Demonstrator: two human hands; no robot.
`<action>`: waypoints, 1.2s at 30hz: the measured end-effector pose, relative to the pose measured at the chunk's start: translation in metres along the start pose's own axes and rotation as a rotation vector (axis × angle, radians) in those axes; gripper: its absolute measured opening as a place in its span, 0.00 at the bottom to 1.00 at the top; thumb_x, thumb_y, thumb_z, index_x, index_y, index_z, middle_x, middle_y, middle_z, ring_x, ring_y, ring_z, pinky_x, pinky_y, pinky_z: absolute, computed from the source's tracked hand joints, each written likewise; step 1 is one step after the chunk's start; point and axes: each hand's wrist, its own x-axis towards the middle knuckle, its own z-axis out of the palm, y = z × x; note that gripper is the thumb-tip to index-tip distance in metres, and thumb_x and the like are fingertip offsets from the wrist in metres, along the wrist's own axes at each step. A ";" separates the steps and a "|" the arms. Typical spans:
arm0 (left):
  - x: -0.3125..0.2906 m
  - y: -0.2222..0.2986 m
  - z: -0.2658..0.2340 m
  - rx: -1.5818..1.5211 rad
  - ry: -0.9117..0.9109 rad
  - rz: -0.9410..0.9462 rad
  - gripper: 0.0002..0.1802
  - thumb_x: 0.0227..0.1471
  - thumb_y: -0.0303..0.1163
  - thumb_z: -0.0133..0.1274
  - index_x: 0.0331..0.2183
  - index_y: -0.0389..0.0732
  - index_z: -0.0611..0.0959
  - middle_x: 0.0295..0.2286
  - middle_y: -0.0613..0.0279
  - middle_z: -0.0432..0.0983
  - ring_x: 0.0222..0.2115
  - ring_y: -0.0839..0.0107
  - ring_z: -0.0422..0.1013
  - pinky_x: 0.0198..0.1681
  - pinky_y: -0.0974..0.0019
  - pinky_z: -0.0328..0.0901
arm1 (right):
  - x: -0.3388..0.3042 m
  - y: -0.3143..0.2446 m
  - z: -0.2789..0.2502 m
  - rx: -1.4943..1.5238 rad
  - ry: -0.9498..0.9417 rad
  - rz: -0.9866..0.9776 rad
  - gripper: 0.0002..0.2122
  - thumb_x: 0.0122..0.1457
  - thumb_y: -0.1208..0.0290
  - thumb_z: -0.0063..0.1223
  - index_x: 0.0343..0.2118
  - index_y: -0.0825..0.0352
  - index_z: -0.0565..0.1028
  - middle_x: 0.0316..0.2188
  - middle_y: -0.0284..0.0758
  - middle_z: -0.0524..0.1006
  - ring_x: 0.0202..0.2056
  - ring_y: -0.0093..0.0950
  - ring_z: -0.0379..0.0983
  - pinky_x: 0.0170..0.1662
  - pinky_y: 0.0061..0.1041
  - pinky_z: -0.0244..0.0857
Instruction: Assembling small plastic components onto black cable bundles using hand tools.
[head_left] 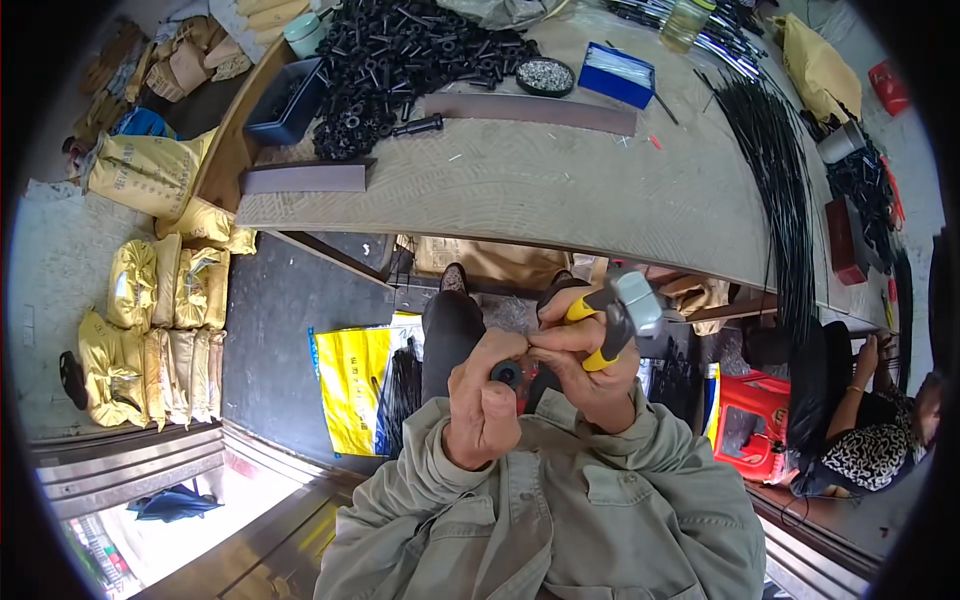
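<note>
My left hand (482, 405) is closed around a black cylindrical part (506, 374), its round hollow end facing up between thumb and fingers. Close beside it, my right hand (597, 385) grips a tool with a silver metal head (637, 303) and yellow-and-black grips; its exact kind is unclear. The fingertips of both hands meet in front of my chest, above my lap. Anything small pinched between them is hidden.
Beyond my knees, a workbench (600, 210) bears a heap of black parts (400, 60), a blue box of white sticks (617, 75), a round dish (545, 76) and black cable-like strands (770, 150). At right are a red stool (752, 425) and a person (870, 440). Yellow sacks (135, 290) stand left.
</note>
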 end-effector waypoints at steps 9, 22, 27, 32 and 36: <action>-0.011 0.001 0.012 0.018 0.136 -0.185 0.37 0.57 0.62 0.27 0.38 0.34 0.71 0.33 0.58 0.69 0.33 0.71 0.66 0.39 0.65 0.62 | -0.007 -0.010 0.009 0.265 0.050 -0.070 0.05 0.50 0.77 0.55 0.30 0.69 0.73 0.32 0.41 0.70 0.35 0.37 0.67 0.38 0.31 0.62; -0.011 -0.002 0.016 0.066 0.207 -0.141 0.30 0.60 0.55 0.26 0.35 0.36 0.69 0.30 0.56 0.67 0.31 0.69 0.66 0.38 0.67 0.61 | -0.016 -0.002 0.021 0.248 0.102 -0.170 0.11 0.56 0.67 0.53 0.28 0.72 0.71 0.32 0.42 0.64 0.32 0.36 0.64 0.36 0.29 0.59; -0.012 0.004 0.017 -0.010 0.216 -0.166 0.30 0.60 0.55 0.27 0.34 0.36 0.69 0.29 0.55 0.67 0.31 0.69 0.66 0.38 0.67 0.61 | -0.016 -0.004 0.021 0.270 0.094 -0.168 0.09 0.54 0.70 0.54 0.28 0.72 0.71 0.31 0.41 0.64 0.33 0.36 0.63 0.36 0.30 0.58; -0.013 0.003 0.020 0.071 0.194 -0.098 0.28 0.62 0.51 0.23 0.35 0.36 0.69 0.29 0.59 0.65 0.32 0.69 0.63 0.39 0.66 0.60 | -0.017 0.002 0.023 0.310 0.074 -0.161 0.07 0.53 0.73 0.54 0.30 0.71 0.70 0.31 0.41 0.65 0.33 0.35 0.63 0.38 0.30 0.58; -0.017 -0.001 0.011 0.077 0.193 -0.082 0.32 0.61 0.54 0.23 0.36 0.35 0.70 0.32 0.56 0.67 0.33 0.68 0.65 0.41 0.65 0.61 | -0.018 0.000 0.025 0.337 0.050 -0.098 0.06 0.51 0.74 0.55 0.28 0.70 0.71 0.30 0.40 0.66 0.33 0.34 0.64 0.37 0.29 0.58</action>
